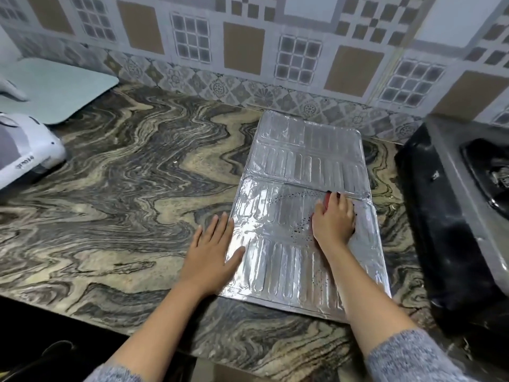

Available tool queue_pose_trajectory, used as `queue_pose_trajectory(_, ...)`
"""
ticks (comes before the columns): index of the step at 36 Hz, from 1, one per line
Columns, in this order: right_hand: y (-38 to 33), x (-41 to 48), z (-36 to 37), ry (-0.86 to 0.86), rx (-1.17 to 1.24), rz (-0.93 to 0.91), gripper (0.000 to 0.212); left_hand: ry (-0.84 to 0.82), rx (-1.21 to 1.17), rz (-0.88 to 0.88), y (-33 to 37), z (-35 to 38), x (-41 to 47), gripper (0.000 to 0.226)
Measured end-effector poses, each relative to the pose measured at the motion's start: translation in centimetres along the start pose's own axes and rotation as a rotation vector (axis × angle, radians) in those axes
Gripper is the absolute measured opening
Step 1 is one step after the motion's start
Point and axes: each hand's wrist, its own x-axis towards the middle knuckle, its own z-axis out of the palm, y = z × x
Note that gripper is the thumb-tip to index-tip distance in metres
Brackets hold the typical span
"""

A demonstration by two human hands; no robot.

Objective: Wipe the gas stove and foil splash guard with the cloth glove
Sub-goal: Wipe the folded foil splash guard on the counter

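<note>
The foil splash guard (297, 166) lies flat on the counter (137, 188), its long axis running away toward the wall. The right hand (333, 221) curls its fingers over the red cloth glove (327, 202) near the middle fold. The left hand (213, 249), fingers straight, presses the left edge.

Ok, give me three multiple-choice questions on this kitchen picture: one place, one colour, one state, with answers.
1. Where does the foil splash guard lie? A) flat on the countertop B) upright against the wall C) on the stove
2. What colour is the cloth glove under the right hand? A) blue B) red C) white
3. How is the left hand? A) clenched B) gripping a bottle C) flat, fingers straight
Answers: 1 A, it lies flat beside the gas stove; 2 B, red shows by the fingertips; 3 C, palm down on the foil's left edge.
</note>
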Motion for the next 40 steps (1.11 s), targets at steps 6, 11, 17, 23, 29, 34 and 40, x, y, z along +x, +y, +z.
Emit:
queue_pose_trajectory(6,-1.0,0.1,0.7,-0.009,0.007,-0.023,0.051,-0.015,0.017,0.01,-0.1,0.1,0.0,0.068)
queue_pose_trajectory(11,-2.2,0.2,0.9,-0.012,0.004,-0.045,0.05,-0.01,0.014,0.014,-0.1,0.0,0.1,0.068)
queue_pose_trajectory(17,-3.1,-0.2,1.5,-0.011,-0.015,-0.087,0.049,-0.018,0.016,0.006,0.0,0.0,0.1,0.068)
queue_pose_trajectory(23,-4.8,-0.3,2.2,-0.018,-0.002,-0.135,0.048,-0.002,0.018,0.002,0.0,0.0,0.2,0.068)
queue_pose_trajectory(29,-6.2,-0.5,3.1,-0.039,0.009,-0.174,0.048,0.006,0.003,0.0,0.1,0.1,0.2,0.067)
queue_pose_trajectory(34,-7.5,-0.8,3.5,-0.068,0.01,-0.206,0.049,0.019,0.003,-0.004,0.1,0.3,0.3,0.067)
queue_pose_trajectory(40,-8.9,-1.2,3.9,-0.114,0.022,-0.251,0.052,0.029,0.019,-0.001,0.1,0.3,0.3,0.067)
